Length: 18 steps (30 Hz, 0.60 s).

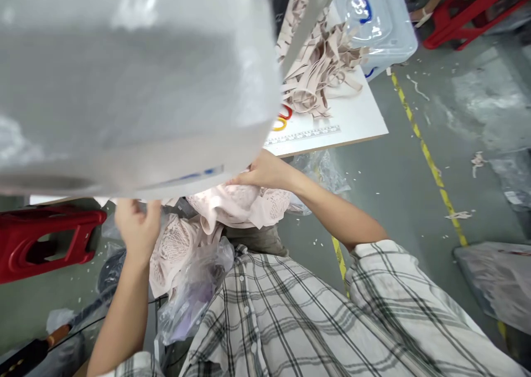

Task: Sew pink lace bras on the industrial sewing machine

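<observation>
View from the head camera, looking down over the person's plaid shirt [290, 316]. A large grey plastic bag [124, 73], blurred and close to the lens, fills the upper left of the frame; its lower edge runs roughly left to right, sloping up toward the right, and its bulk extends upward out of view, so the long axis cannot be told with certainty. The left hand [136, 228] is raised to the bag's lower edge, fingers curled and pressed together around that edge. The right hand [265, 172] lies at the edge farther right, fingers held together and pointing left, resting on a heap of pale pink lace fabric [232, 205]; whether it pinches the bag or the fabric cannot be told. The lace heap sits on the lap just below the bag, with a further fold [170, 250] hanging down beside a crumpled clear plastic bag [194, 288]. Beyond the bag, a white table [348, 122] carries a tangle of beige straps [319, 62] and a printed ruler along its near edge. A clear lidded plastic box [373, 17] stands past the table, a red stool [45, 239] at left, and a yellow floor line [431, 167] runs diagonally at right.
</observation>
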{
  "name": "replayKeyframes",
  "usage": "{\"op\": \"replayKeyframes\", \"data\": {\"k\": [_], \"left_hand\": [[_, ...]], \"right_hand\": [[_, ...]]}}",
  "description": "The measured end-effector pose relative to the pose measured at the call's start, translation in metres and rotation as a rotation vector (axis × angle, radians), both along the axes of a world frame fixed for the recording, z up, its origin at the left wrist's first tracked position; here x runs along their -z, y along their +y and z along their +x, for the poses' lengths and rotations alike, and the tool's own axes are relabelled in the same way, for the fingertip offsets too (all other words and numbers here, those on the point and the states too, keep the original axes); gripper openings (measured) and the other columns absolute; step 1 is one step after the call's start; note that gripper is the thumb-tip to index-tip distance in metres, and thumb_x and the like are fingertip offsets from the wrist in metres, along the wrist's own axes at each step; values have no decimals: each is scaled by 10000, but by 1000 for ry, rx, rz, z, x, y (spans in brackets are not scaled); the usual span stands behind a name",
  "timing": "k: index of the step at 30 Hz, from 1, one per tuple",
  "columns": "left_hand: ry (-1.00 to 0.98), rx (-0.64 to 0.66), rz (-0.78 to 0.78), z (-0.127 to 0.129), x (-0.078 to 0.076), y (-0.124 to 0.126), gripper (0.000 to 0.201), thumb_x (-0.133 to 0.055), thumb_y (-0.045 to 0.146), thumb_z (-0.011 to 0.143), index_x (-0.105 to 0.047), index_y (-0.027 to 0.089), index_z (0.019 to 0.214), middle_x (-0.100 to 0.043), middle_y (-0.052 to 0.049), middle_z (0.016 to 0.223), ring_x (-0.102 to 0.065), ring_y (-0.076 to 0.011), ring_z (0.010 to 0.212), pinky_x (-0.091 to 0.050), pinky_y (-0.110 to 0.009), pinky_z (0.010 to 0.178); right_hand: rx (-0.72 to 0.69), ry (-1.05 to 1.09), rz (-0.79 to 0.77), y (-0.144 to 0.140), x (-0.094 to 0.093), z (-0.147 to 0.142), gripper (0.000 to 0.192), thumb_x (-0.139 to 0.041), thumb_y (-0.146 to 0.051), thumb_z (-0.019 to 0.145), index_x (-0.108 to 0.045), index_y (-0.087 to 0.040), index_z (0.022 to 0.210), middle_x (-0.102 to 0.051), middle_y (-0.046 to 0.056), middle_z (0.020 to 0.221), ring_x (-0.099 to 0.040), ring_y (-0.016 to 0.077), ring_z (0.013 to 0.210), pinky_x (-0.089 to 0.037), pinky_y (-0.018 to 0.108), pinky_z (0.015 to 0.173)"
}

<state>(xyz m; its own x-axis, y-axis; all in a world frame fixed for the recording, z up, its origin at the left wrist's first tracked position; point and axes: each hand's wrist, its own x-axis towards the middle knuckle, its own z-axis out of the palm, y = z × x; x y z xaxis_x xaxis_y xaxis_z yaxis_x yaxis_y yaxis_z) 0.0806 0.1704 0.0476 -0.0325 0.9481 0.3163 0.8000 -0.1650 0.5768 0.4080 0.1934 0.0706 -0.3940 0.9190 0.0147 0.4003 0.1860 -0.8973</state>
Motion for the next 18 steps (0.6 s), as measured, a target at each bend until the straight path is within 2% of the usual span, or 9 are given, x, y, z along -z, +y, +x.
{"op": "replayKeyframes", "data": {"k": [1,2,4,5,7,10,12,15,18], "left_hand": [[13,-68,3,-22,20,-13,321,-573,414,904,-619,168,1105,-683,-110,1149,-645,-262,1137,-494,-397,1056],[28,-111,-79,-43,41,-27,394,-530,432,925,-588,157,1201,-643,-142,1276,-603,-275,1240,-448,-421,1119],[146,-188,-415,-79,84,-56,505,-442,455,941,-504,129,1322,-552,-203,1428,-535,-300,1350,-425,-446,1144],[185,-214,-515,-92,103,-70,520,-429,455,940,-509,102,1314,-558,-242,1412,-535,-338,1348,-436,-488,1125],[234,-196,-656,-103,131,-94,470,-329,422,979,-569,118,1246,-644,-219,1303,-616,-312,1253,-500,-441,1048],[315,-156,-780,-94,148,-109,516,-214,417,1012,-628,143,1155,-703,-188,1192,-654,-276,1181,-510,-385,1007],[391,-148,-832,-78,150,-107,581,-229,512,1005,-649,124,1106,-699,-226,1164,-643,-330,1182,-489,-440,1020],[500,-136,-880,-46,151,-95,725,-272,676,957,-664,84,1104,-672,-294,1192,-611,-419,1206,-458,-520,1019],[545,-46,-964,-7,163,-84,772,-268,711,953,-684,85,1127,-698,-279,1169,-637,-399,1177,-478,-468,970]], "right_hand": [[-2,-2,-19,0,-2,1,326,-750,-504,837,-728,-178,833,-672,-8,772,-611,163,803,-422,263,735],[-7,-4,-36,0,-3,2,333,-750,-507,832,-725,-175,826,-664,-13,767,-598,153,783,-400,255,711],[-14,7,-66,1,-2,5,355,-754,-517,819,-713,-165,809,-635,-21,744,-561,133,736,-355,246,666],[-8,20,-80,1,0,7,369,-759,-524,810,-704,-160,797,-619,-24,732,-540,125,716,-338,245,652],[10,48,-106,2,7,12,393,-766,-538,796,-681,-154,774,-593,-27,719,-508,114,696,-319,247,645],[38,100,-163,3,27,18,411,-784,-549,768,-668,-155,780,-593,-22,737,-496,116,702,-315,254,649],[58,216,-231,1,47,18,420,-805,-547,737,-670,-159,821,-613,-11,776,-514,126,723,-347,258,663],[98,555,-395,-9,84,9,523,-839,-579,667,-669,-174,951,-670,23,915,-583,155,821,-448,273,741],[48,867,-637,-26,120,-5,731,-871,-644,574,-651,-197,1109,-715,79,1112,-648,215,1016,-527,324,868]]}}
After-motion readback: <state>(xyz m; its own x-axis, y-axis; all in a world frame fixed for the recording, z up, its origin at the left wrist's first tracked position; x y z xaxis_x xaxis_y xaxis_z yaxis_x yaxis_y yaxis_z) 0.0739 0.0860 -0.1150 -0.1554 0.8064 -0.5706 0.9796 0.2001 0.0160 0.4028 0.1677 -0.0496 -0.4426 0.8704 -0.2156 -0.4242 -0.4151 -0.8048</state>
